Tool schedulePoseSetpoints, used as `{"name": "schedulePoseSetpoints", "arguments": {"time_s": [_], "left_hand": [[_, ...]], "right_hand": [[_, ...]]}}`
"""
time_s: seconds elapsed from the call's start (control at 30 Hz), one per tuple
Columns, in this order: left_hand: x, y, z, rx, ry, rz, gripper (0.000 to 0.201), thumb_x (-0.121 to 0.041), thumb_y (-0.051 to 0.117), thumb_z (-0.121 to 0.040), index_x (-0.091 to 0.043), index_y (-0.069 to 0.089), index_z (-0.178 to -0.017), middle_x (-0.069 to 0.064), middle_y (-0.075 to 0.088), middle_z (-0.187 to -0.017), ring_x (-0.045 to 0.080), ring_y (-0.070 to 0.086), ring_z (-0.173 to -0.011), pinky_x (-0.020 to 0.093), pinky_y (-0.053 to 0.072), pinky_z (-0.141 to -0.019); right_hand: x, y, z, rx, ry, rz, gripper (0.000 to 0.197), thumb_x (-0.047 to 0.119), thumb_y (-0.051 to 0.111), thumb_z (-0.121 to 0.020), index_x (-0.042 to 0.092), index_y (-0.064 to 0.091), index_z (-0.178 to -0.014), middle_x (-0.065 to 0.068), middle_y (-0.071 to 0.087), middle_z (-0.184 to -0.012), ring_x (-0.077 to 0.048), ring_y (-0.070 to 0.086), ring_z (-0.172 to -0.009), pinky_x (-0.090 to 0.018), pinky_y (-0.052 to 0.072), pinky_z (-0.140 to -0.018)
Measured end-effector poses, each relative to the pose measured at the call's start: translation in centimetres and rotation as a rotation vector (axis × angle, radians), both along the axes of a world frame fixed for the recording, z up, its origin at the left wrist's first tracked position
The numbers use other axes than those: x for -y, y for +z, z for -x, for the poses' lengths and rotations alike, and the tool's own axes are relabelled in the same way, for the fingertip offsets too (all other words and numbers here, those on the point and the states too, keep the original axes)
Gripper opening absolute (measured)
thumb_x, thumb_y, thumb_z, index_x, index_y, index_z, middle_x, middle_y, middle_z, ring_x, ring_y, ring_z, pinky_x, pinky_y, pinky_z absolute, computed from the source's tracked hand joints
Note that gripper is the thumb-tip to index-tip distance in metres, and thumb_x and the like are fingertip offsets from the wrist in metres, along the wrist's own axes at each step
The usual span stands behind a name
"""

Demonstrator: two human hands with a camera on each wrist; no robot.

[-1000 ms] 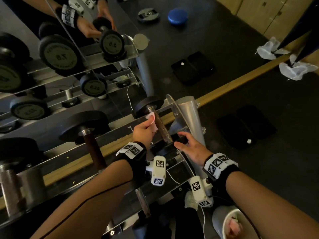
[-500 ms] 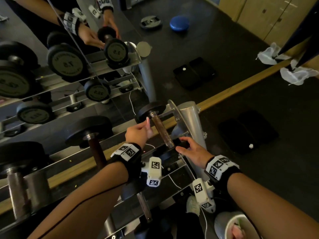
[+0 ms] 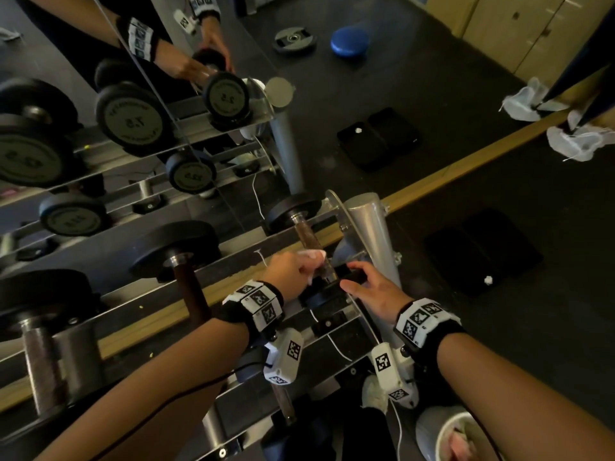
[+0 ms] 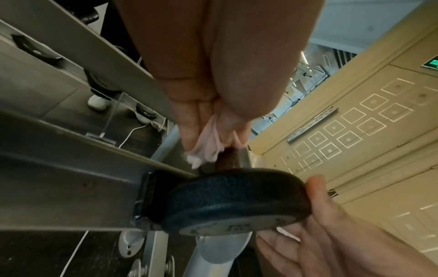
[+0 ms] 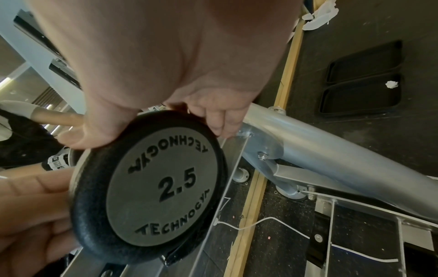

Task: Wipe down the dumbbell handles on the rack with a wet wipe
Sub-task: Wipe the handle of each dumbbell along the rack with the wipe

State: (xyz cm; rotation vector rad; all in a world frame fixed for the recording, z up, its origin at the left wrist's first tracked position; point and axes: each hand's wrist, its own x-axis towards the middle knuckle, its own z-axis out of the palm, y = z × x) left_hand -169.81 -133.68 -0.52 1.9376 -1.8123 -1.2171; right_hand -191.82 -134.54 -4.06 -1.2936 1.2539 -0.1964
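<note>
Overhead, left hand [image 3: 293, 272] is pinching the wet wipe [image 3: 314, 255] around the dumbbell handle [image 3: 307, 236] on the rack [image 3: 233, 254]. Left wrist: wipe bunching near the end plate [image 4: 227, 202]. Right wrist: right hand [image 5: 170, 78] is gripping that plate, apparently marked 2.5; dark floor [image 5: 355, 28] below.

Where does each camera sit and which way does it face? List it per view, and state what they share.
Head: worn high, looking down at the dumbbell rack; both forearms, left hand, right hand show.
Left wrist: looks along the left hand, which holds the wet wipe on the dumbbell handle.
Right wrist: looks along the right hand gripping the 2.5 weight head.
All three share that 2.5 dumbbell.
</note>
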Motion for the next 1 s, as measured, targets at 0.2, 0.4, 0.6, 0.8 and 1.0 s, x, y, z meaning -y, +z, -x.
{"name": "schedulePoseSetpoints", "arguments": {"time_s": [0.2,0.4,0.6,0.8,1.0], "left_hand": [[0.0,-0.8,-1.6,-0.361,0.526,-0.061,0.014,-0.052,0.071,-0.084,-0.041,0.079,-0.081,-0.009,0.077,-0.089,0.009,0.071,-0.092,0.028,0.055,-0.086],[2.2,-1.7,-1.3,-0.347,0.672,0.113,0.016,-0.034,0.062,-0.098,-0.035,0.077,-0.101,-0.007,0.076,-0.099,0.013,0.068,-0.106,0.033,0.049,-0.101],[0.5,-2.3,0.3,-0.27,0.557,0.039,0.024,-0.045,0.054,-0.1,-0.031,0.073,-0.106,-0.006,0.07,-0.095,0.008,0.065,-0.093,0.024,0.048,-0.089],[-1.7,-2.7,0.7,-0.159,0.205,0.086,0.032,-0.019,0.058,-0.099,-0.04,0.068,-0.122,-0.015,0.069,-0.116,0.0,0.064,-0.102,0.006,0.04,-0.086],[-2.7,-0.3,-0.2,-0.364,0.171,-0.048,0.014,-0.027,0.064,-0.096,-0.038,0.072,-0.094,-0.017,0.072,-0.095,-0.002,0.067,-0.095,0.011,0.052,-0.077]], "right_hand": [[0.2,-0.1,-0.2,-0.016,-0.013,-0.004,0.077,0.079,0.064,-0.06,0.046,0.046,-0.127,0.008,0.061,-0.121,-0.013,0.058,-0.113,-0.045,0.044,-0.105],[-0.1,-0.1,-0.1,0.001,-0.026,-0.006,0.078,0.079,0.064,-0.062,0.045,0.045,-0.129,0.01,0.059,-0.122,-0.01,0.058,-0.112,-0.044,0.045,-0.105],[-0.5,0.2,-0.2,0.026,-0.071,-0.007,0.08,0.08,0.063,-0.059,0.048,0.043,-0.13,0.004,0.054,-0.133,-0.018,0.053,-0.122,-0.048,0.042,-0.107],[-0.3,-0.3,-0.2,0.03,-0.082,-0.02,0.089,0.088,0.065,-0.05,0.048,0.045,-0.127,0.005,0.058,-0.129,-0.017,0.057,-0.118,-0.049,0.044,-0.105],[0.1,0.0,-0.1,-0.015,-0.035,-0.033,0.084,0.077,0.066,-0.061,0.043,0.043,-0.134,0.008,0.058,-0.126,-0.014,0.056,-0.116,-0.044,0.043,-0.107]]}}
